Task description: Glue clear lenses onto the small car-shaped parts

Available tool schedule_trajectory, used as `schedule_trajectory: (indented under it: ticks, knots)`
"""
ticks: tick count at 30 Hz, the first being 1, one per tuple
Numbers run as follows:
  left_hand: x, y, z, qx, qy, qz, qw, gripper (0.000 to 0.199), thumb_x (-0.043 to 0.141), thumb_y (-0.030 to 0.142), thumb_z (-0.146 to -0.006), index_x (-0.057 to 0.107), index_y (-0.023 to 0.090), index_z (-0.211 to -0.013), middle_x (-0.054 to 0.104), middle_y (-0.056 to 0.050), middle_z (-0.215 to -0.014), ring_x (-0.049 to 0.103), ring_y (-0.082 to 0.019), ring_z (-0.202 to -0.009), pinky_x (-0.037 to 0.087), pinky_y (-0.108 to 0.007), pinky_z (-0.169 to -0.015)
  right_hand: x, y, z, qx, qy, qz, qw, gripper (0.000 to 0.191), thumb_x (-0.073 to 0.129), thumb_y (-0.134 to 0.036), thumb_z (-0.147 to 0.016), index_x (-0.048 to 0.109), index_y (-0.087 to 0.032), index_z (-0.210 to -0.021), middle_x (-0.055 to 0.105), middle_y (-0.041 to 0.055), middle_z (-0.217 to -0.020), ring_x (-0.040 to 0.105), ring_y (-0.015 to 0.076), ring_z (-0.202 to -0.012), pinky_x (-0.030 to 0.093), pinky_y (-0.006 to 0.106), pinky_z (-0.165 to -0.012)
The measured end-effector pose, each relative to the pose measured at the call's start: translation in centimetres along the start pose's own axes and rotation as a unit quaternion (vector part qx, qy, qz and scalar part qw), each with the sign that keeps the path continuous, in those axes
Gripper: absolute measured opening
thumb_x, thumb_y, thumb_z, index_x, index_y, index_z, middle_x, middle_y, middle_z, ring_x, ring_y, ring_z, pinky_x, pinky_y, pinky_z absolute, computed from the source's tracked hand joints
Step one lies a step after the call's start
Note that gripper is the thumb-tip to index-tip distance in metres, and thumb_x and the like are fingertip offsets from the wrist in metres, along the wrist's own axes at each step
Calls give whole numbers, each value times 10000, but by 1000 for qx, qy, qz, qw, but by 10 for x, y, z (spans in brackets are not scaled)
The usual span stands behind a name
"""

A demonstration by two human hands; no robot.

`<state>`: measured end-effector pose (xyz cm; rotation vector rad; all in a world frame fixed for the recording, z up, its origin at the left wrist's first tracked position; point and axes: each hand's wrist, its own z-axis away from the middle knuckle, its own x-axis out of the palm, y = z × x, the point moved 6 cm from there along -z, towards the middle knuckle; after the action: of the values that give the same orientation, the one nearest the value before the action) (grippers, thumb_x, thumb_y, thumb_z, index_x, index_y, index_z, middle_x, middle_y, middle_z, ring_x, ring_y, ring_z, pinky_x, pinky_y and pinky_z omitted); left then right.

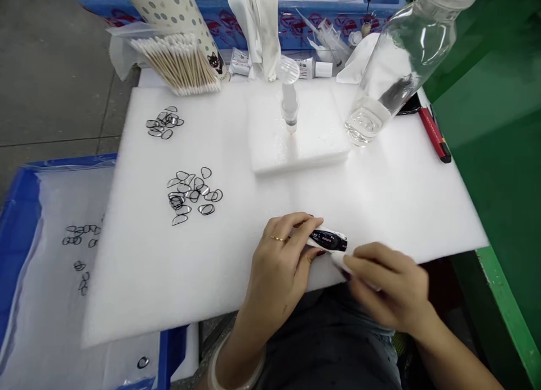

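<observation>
My left hand is closed around a small white device with a glossy black top, pinching its left end between thumb and fingers. Close by on the right, my right hand pinches a white piece against the device's lower edge. That hand is smeared by motion, and whether the piece is cloth or something else is unclear. Left of my hands, a group of small clear lens-like pieces with black rims lies on the white foam sheet. A smaller group of rimmed pieces sits farther back.
A syringe stands tip down on a foam block. Behind are bagged cotton swabs, folded cloth and a blue bin. At right stand a glass bottle and a red-black cutter. A blue tray lies lower left.
</observation>
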<state>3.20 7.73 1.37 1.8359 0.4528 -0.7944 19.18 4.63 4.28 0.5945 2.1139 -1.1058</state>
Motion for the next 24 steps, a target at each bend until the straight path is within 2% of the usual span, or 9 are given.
schedule_trajectory:
  ticks: [2, 5, 7, 10, 13, 16, 19, 22, 24]
  knots:
    - [0, 1, -1, 5, 11, -2, 1000, 286, 592, 126, -937, 627, 140, -1220, 639, -70, -1122, 556, -209, -1042, 525, -343, -882, -23, 15, -8, 29, 36, 79, 996, 240, 601, -109, -902, 641, -177, -1129, 651, 85, -1019, 618, 134, -785, 506, 253, -637]
    - [0, 3, -2, 6, 30, -10, 999, 256, 558, 141, -958, 642, 122, -1199, 642, -77, -1079, 556, -211, -985, 523, -347, -829, -47, 27, -18, 67, 104, 238, 963, 304, 707, -215, -866, 653, -182, -1163, 641, 153, -1190, 614, 277, -1038, 488, 433, -863]
    - [0, 4, -4, 4, 37, -19, 999, 248, 520, 169, -981, 651, 117, -1185, 644, -83, -1059, 553, -214, -953, 521, -356, -806, -40, 23, -21, 60, 93, 235, 966, 280, 729, -294, -861, 666, -182, -1109, 672, 141, -1142, 623, 295, -1043, 455, 462, -886]
    - [1, 5, -5, 3, 46, -25, 999, 255, 477, 186, -1002, 662, 123, -1165, 646, -82, -1046, 553, -214, -935, 516, -359, -792, -11, 10, -21, 34, 46, 169, 984, 251, 716, -377, -875, 670, -193, -1039, 716, 83, -1022, 656, 238, -917, 432, 414, -824]
    - [1, 4, -4, 5, 50, -26, 998, 255, 479, 184, -1002, 661, 128, -1170, 644, -82, -1055, 555, -215, -946, 514, -362, -804, 8, 3, -17, 25, 55, 156, 986, 151, 688, -294, -900, 670, -194, -1011, 728, 62, -1002, 648, 208, -869, 405, 396, -804]
    - [2, 3, -3, 9, 44, -26, 999, 260, 477, 203, -1006, 656, 128, -1179, 643, -87, -1065, 555, -217, -953, 518, -362, -805, 10, 2, -14, 10, 74, 157, 985, 117, 676, -212, -899, 662, -175, -1009, 727, 64, -966, 626, 197, -846, 396, 385, -790]
    - [1, 3, -3, 12, 40, -28, 999, 259, 476, 199, -1004, 651, 130, -1183, 642, -91, -1069, 559, -220, -959, 526, -360, -808, 6, 4, -16, -7, 63, 141, 988, 148, 665, -181, -902, 640, -154, -1046, 720, 62, -948, 605, 198, -861, 403, 379, -803]
    - [0, 3, -2, 18, 37, -23, 999, 266, 489, 168, -989, 633, 156, -1213, 639, -85, -1084, 575, -216, -981, 542, -348, -821, 8, 6, -21, 6, -7, 85, 996, 163, 645, -229, -919, 602, -158, -1060, 707, 61, -992, 592, 208, -888, 418, 375, -808]
    - [-1, 2, 1, 26, 37, -18, 999, 300, 485, 137, -974, 609, 180, -1244, 639, -78, -1095, 596, -204, -995, 558, -324, -828, 17, 3, -26, 25, -64, 54, 996, 212, 595, -239, -937, 566, -164, -1133, 695, 67, -1007, 585, 218, -873, 440, 370, -778]
